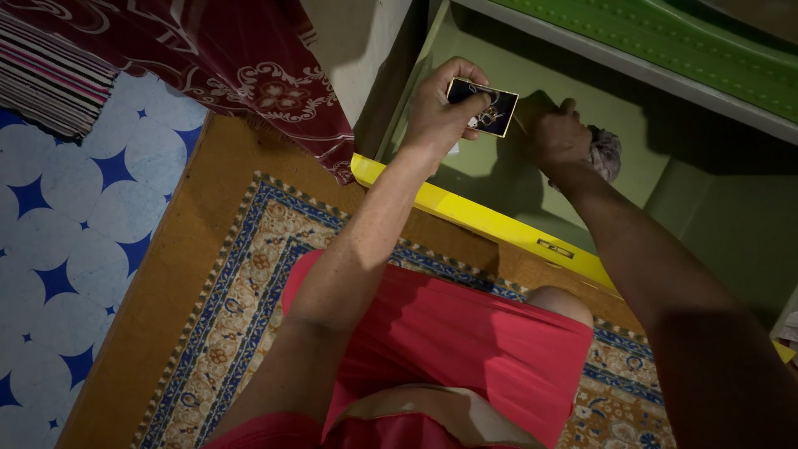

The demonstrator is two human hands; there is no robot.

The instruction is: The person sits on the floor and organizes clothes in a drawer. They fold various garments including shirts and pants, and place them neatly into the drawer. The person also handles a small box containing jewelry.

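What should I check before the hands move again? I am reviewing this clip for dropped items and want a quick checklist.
1. Left hand has a grip on the small black rectangular card: ok, fingers pinch its left end.
2. Right hand has a grip on the crumpled greyish cloth: ok, though the cloth is partly hidden.
3. Right hand touching the card's right end: cannot tell, it is in shadow.
4. Card held over the pale green cabinet shelf, not over the patterned rug: ok.
5. Yellow front edge of the shelf free of the forearms: ok.
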